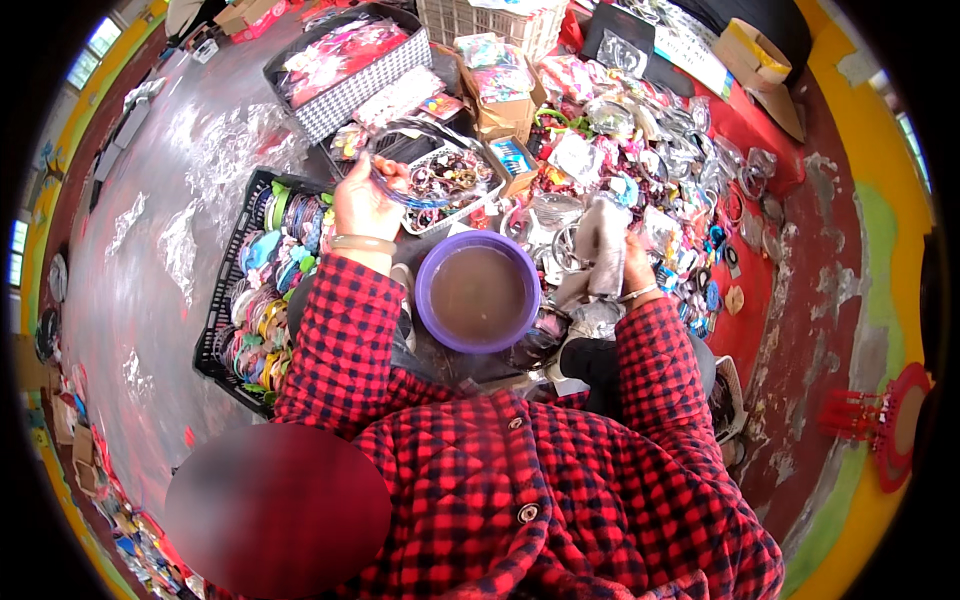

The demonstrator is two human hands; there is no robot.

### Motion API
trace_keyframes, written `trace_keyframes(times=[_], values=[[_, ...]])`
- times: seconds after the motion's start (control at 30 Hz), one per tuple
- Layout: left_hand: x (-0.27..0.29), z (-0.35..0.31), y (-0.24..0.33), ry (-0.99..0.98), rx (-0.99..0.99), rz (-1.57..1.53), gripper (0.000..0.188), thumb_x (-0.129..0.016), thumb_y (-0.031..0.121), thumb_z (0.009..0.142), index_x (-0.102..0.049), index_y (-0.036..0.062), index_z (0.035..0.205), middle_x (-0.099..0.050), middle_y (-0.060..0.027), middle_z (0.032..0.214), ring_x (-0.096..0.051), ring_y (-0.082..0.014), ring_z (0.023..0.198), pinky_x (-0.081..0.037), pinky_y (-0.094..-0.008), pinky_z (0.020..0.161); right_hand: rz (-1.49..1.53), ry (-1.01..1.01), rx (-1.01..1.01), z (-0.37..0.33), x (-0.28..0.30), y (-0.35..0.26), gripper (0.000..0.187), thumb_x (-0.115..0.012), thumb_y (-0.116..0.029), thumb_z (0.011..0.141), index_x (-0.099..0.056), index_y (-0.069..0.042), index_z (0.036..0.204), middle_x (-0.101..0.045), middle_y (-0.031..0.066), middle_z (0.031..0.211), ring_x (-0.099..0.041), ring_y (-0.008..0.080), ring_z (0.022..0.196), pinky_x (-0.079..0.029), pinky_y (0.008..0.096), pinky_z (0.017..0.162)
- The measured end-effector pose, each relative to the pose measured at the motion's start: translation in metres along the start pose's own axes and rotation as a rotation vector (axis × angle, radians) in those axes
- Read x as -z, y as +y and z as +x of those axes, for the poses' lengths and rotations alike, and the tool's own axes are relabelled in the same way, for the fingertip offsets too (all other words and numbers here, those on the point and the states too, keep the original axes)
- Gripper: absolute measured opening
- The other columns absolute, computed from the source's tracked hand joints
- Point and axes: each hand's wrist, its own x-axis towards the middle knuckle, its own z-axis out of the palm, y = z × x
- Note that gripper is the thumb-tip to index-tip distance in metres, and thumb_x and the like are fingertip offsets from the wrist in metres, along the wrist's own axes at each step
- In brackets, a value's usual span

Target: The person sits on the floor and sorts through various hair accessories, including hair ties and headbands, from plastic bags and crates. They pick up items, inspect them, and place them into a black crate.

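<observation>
**Hoops in your left hand, cloth in your right, basin between**

Your left hand (368,205), just above the centre-left of the frame, has its fingers curled around a bundle of thin dark and blue hoops (430,203). The bundle arcs toward the upper centre, over a white basket (470,212) of small hair accessories.

Your right hand (638,265), right of centre, grips a greyish cloth (603,245) that hangs down to its left; the cloth hides some of your fingers, so you cannot tell exactly how they are set.

Between and below your hands, near the middle of the frame, stands a purple basin (422,292) holding murky brownish water (478,295). At centre-left, beside your left forearm, a black crate (226,270) is packed with colourful bands (262,250). A mixed heap of accessories and clear packets (610,115) spreads across the upper right.
</observation>
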Motion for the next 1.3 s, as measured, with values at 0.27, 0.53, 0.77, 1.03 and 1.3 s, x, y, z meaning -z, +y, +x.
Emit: trace_keyframes(times=[0.27, 0.53, 0.77, 1.03, 1.3], values=[[0.003, -0.008, -0.009, 0.097, -0.071, 0.113, 0.026, -0.044, 0.021, 0.091, -0.051, -0.0012, 0.081, -0.057, -0.0137, 0.073, -0.056, -0.0274, 0.073, -0.046, -0.0362, 0.074, -0.902, 0.130, 0.231, 0.026, -0.005, -0.004, 0.027, -0.050, -0.020, 0.084, -0.057, -0.002, 0.104, -0.063, 0.0173, 0.091, -0.061, 0.0296, 0.082, -0.048, 0.0380, 0.070], [-0.005, -0.033, -0.037, -0.094, -0.120, 0.702, 0.018, -0.053, 0.018, 0.088, -0.057, 0.0006, 0.092, -0.058, -0.0047, 0.076, -0.053, -0.0141, 0.070, -0.044, -0.0286, 0.064, -1.725, 0.220, 0.195, 0.041, 0.034, 0.032, 0.028, -0.053, -0.020, 0.071, -0.060, -0.001, 0.089, -0.061, 0.0240, 0.090, -0.059, 0.0395, 0.084, -0.047, 0.0459, 0.075], [0.020, -0.038, -0.086, -0.420, -0.826, 1.666, 0.014, -0.056, 0.013, 0.078, -0.058, -0.0001, 0.077, -0.055, -0.0151, 0.075, -0.054, -0.0320, 0.070, -0.045, -0.0390, 0.065, -0.419, -0.240, 0.145, -0.024, -0.149, -0.053, 0.045, -0.058, -0.024, 0.086, -0.048, 0.003, 0.121, -0.060, 0.0056, 0.102, -0.055, 0.0108, 0.076, -0.045, 0.0228, 0.065], [0.000, -0.075, -0.088, -0.496, -0.684, 2.092, 0.022, -0.056, 0.010, 0.072, -0.063, -0.0011, 0.089, -0.059, -0.0155, 0.099, -0.054, -0.0293, 0.098, -0.043, -0.0375, 0.087, -0.202, -0.103, 0.020, -0.035, -0.169, -0.045, 0.008, -0.062, -0.009, 0.081, -0.059, -0.005, 0.088, -0.046, -0.0068, 0.059, -0.035, 0.0014, 0.045, -0.025, 0.0166, 0.039], [-0.006, -0.111, -0.023, -0.359, -0.755, 1.882, 0.014, -0.059, 0.015, 0.070, -0.060, 0.0035, 0.077, -0.058, -0.0126, 0.076, -0.058, -0.0299, 0.072, -0.048, -0.0398, 0.066, -0.281, 0.064, 0.184, -0.028, -0.136, -0.044, 0.015, -0.055, -0.017, 0.086, -0.058, -0.006, 0.095, -0.056, -0.0026, 0.071, -0.043, 0.0021, 0.051, -0.033, 0.0157, 0.044]])
